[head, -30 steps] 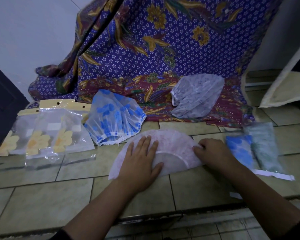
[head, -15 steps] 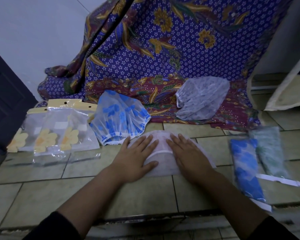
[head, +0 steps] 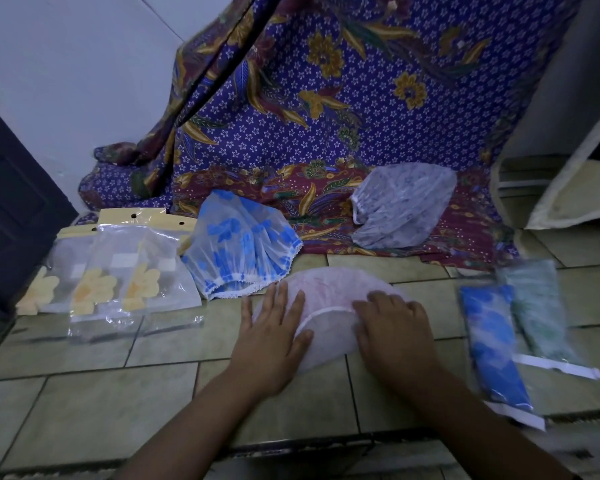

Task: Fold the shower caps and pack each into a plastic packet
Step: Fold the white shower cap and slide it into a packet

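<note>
A pale pink shower cap [head: 329,289] lies folded over on the tiled floor in front of me. My left hand [head: 272,336] presses flat on its left side with straight fingers. My right hand [head: 394,327] rests flat on its right side. A blue-flowered cap [head: 239,247] lies unfolded to the upper left, and a grey-patterned cap [head: 402,206] sits on the cloth behind. Several empty clear packets with yellow flower cards [head: 118,271] lie at the left. Two filled packets, one blue [head: 492,344] and one green [head: 537,306], lie at the right.
A purple and maroon batik cloth [head: 326,116] hangs down the wall and spreads onto the floor behind the caps. A dark door [head: 11,209] stands at the left, and a pale board [head: 575,178] leans at the right. Tiled floor [head: 84,403] stretches in front.
My right hand moved from the cap's right edge onto its middle, folding the right part over. The cap now looks narrower. My left hand stayed pressed on it.
</note>
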